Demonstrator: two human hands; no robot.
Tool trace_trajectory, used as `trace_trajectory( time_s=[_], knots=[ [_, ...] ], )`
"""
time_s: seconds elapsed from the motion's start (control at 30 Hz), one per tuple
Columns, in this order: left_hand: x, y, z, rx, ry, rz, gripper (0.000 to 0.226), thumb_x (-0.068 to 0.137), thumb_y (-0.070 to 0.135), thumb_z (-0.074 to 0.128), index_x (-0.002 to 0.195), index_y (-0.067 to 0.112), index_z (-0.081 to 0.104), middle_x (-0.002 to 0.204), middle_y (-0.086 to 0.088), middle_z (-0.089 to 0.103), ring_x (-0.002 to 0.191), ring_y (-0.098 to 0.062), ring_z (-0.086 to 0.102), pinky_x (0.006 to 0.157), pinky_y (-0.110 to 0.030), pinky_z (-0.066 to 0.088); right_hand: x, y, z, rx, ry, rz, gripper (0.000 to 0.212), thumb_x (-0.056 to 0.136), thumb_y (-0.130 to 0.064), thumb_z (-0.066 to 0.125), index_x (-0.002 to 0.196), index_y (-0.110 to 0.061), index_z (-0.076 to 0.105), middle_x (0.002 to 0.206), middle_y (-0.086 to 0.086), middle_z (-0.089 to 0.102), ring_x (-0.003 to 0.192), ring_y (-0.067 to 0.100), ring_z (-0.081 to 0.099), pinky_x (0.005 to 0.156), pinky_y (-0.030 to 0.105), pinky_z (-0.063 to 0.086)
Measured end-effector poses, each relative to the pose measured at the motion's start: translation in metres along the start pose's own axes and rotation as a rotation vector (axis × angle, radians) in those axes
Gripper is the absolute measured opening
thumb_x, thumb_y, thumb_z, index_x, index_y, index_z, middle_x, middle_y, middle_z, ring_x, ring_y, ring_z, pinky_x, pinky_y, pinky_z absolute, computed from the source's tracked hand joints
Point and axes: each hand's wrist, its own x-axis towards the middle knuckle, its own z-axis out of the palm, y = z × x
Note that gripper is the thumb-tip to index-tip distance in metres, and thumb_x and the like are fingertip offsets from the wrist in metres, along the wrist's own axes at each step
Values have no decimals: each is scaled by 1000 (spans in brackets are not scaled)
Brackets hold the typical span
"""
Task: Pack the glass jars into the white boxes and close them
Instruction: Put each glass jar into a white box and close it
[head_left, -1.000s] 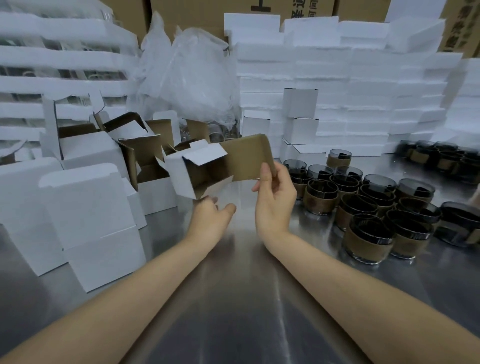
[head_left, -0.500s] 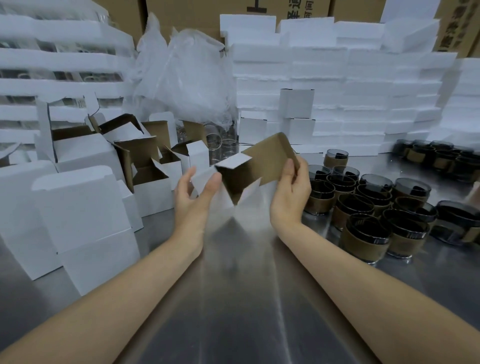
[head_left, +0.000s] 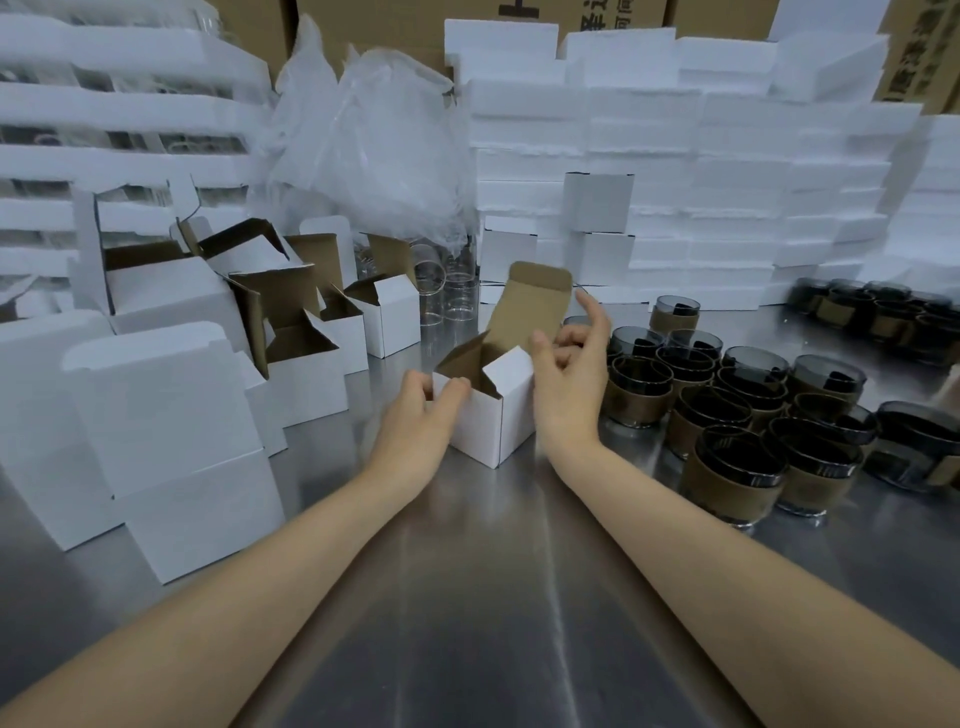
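Open lane down the middle, crowded on both flanks.
You have bare steel table (head_left: 467, 597) between your forearms; assembled white boxes (head_left: 306, 364) wall off the left, sleeved glass jars (head_left: 737, 415) crowd the right, and the open white box (head_left: 493, 421) stands ahead with stacked boxes (head_left: 727, 208) behind it.

— Where's the small white cardboard box (head_left: 491, 421)?
— Dead centre, upright, top open, brown inside. Its lid flap (head_left: 530, 306) stands up at twelve o'clock.
— And the smoky glass jars with brown paper sleeves (head_left: 727, 483)?
— Clustered upright at its three o'clock, just beside it. More open white boxes (head_left: 306, 384) sit at nine to ten o'clock.
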Motion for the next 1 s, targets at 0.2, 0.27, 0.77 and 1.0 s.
trace_trajectory(
  time_s=[0.2, 0.27, 0.77, 1.0],
  knots=[
    [-2, 3, -2, -53, -31, 0, 24, 93, 42, 50, 91, 21, 38, 83, 4, 44, 75, -6, 44, 61, -28, 30, 1, 1, 2, -215, -174, 182, 31, 102, -16, 40, 120, -11, 65, 132, 10, 47, 110, 11, 49, 92, 13, 34],
    [-3, 3, -2, -113, -40, 26, 21, 93, 37, 53, 105, 25, 40, 91, 9, 47, 82, 1, 46, 65, -19, 33, -1, 0, 5, -235, -278, 259, 31, 101, -24, 38, 113, -18, 67, 134, 11, 48, 114, 18, 50, 98, 22, 36],
    [7, 2, -1, -297, -52, 17, 53, 97, 60, 27, 146, 39, 26, 151, 11, 34, 137, -7, 29, 118, -39, 19, -1, 6, -2, 46, -811, 471, 101, 71, -50, 67, 154, -22, 16, 147, -11, 36, 131, 4, 39, 108, 23, 29],
    [10, -2, 0, -520, -49, -116, 42, 97, 59, 32, 121, 32, 52, 118, -3, 64, 115, -20, 59, 105, -43, 43, -1, 8, 2, 51, -585, 370, 58, 79, -56, 54, 134, -42, 46, 140, -18, 47, 123, -3, 43, 109, 30, 35]
  ],
)
